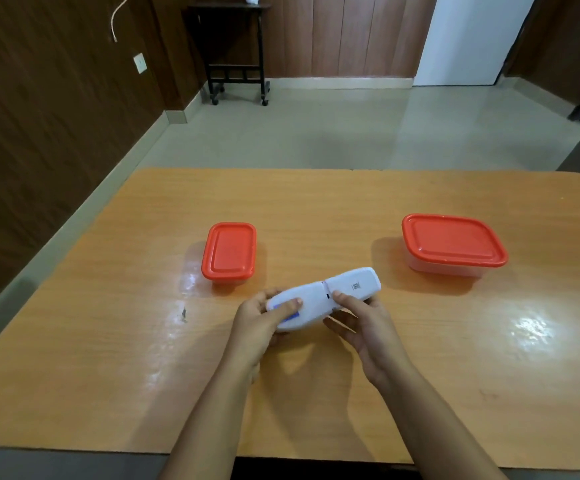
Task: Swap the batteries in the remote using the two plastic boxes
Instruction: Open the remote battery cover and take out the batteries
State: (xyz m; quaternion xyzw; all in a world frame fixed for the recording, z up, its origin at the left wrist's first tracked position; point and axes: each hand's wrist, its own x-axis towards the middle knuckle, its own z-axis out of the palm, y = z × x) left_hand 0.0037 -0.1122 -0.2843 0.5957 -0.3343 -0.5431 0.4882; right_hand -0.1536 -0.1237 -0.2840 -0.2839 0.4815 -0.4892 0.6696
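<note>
Long white plastic remote [323, 297] back side up, far end pointing 2 o'clock. Left hand [264, 322] grip and right hand [361, 323] grip both closed round it. Small label, too tiny to read.

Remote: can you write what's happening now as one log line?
remote: back up, held by both hands | left hand | right hand | both boxes: lids on

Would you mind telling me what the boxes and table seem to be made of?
Small box and large box: likely plastic, with opaque red lids; the large one's base looks translucent. Table: wood-grain surface, possibly laminate, glossy given the bright glare patches.
</note>
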